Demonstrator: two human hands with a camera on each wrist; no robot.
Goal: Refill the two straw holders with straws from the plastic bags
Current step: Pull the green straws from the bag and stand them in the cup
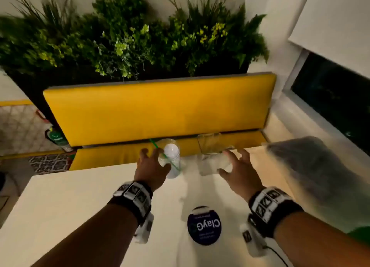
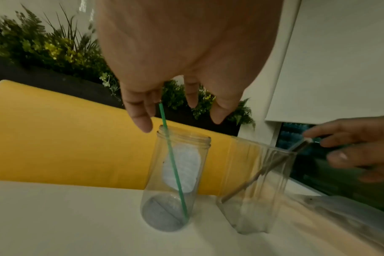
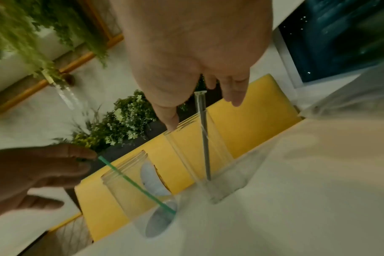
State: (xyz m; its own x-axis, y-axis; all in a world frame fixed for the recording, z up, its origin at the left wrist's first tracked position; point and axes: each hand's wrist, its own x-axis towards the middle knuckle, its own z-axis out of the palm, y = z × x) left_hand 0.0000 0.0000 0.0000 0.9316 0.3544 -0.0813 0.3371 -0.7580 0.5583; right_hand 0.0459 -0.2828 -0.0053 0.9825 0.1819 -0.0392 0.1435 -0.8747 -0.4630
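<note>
Two clear straw holders stand near the table's far edge. The round jar (image 1: 171, 158) (image 2: 178, 173) (image 3: 138, 190) holds one green straw (image 1: 170, 160) (image 2: 173, 164) (image 3: 136, 185). The square holder (image 1: 214, 158) (image 2: 257, 187) (image 3: 215, 150) holds one dark straw (image 2: 259, 173) (image 3: 204, 138). My left hand (image 1: 158, 158) (image 2: 182, 119) hovers just above the jar's rim, fingers spread and holding nothing. My right hand (image 1: 230, 162) (image 3: 204, 112) reaches over the square holder, fingers spread near the dark straw's tip, gripping nothing. A plastic bag of straws (image 1: 312, 172) (image 2: 351, 216) (image 3: 351, 95) lies at the right.
The white table (image 1: 80, 206) carries a round dark sticker (image 1: 204, 226) near me. Behind the table's far edge stands a yellow bench (image 1: 160, 110) with plants (image 1: 130, 38) above it. A dark window (image 1: 332, 98) runs along the right side.
</note>
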